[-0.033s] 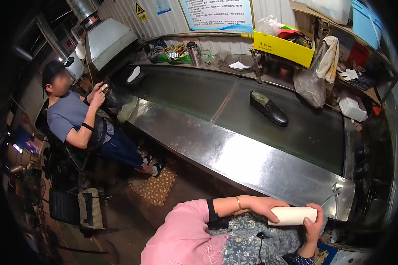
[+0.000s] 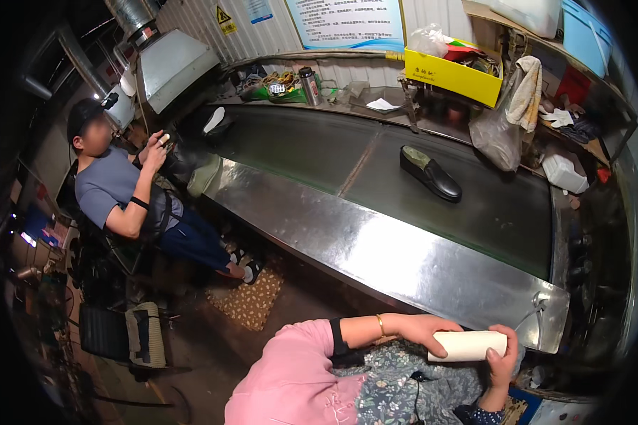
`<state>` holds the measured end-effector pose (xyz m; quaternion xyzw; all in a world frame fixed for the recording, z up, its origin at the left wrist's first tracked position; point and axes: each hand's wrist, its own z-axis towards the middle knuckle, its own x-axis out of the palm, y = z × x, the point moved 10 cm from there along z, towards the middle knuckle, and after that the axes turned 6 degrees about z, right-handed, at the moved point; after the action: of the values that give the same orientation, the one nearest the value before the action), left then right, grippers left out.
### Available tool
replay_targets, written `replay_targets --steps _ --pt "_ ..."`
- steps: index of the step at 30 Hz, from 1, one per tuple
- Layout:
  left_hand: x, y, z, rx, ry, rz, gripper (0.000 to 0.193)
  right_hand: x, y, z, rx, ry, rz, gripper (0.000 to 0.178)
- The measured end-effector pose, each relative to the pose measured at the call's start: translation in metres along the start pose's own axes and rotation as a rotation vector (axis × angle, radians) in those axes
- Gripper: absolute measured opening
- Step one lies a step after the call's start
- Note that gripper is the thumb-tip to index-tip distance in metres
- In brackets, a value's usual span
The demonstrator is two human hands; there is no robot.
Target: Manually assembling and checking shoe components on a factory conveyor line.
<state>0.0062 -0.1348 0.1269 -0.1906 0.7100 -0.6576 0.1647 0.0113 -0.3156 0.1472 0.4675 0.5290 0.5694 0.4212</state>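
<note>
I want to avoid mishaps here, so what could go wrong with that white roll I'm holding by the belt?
1. Both hands, left hand and right hand, hold the white roll by its ends, off the metal table; a loose grip could drop it in your lap.
2. The black shoe lies alone on the dark belt; it might travel past you unnoticed.

white cylinder — smooth, pale | lying level, crosswise over my lap | gripped at both ends | just below the metal desk edge
</note>
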Motion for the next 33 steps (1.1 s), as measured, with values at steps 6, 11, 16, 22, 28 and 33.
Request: replay_targets --steps 6,11,16,22,28,33 --pt "-0.047 0.020 -0.024 -0.193 -0.339 -0.675 0.056 -0.023 0.005 0.004 -0.013 -0.172 -0.538 0.051" --pt "-0.201 -0.032 -0.026 -0.041 -0.762 -0.414 0.043 -0.037 0.016 -0.021 -0.377 -0.300 -0.910 0.013" --pt "-0.369 -0.169 0.019 0.194 -0.963 -0.248 0.042 -0.028 0.017 -0.016 -0.403 -0.330 -0.966 0.011" --pt "-0.458 -0.226 0.093 0.277 -1.076 -0.318 0.067 -0.035 0.016 -0.017 -0.409 -0.356 -0.969 0.011" --pt "-0.371 -0.026 0.130 -0.460 -0.996 0.396 0.058 -0.035 0.017 -0.016 -0.404 -0.375 -0.962 0.012" --pt "-0.365 0.075 0.112 -0.741 -0.956 0.945 0.078 -0.029 0.013 -0.008 -0.379 -0.322 -0.967 0.013"
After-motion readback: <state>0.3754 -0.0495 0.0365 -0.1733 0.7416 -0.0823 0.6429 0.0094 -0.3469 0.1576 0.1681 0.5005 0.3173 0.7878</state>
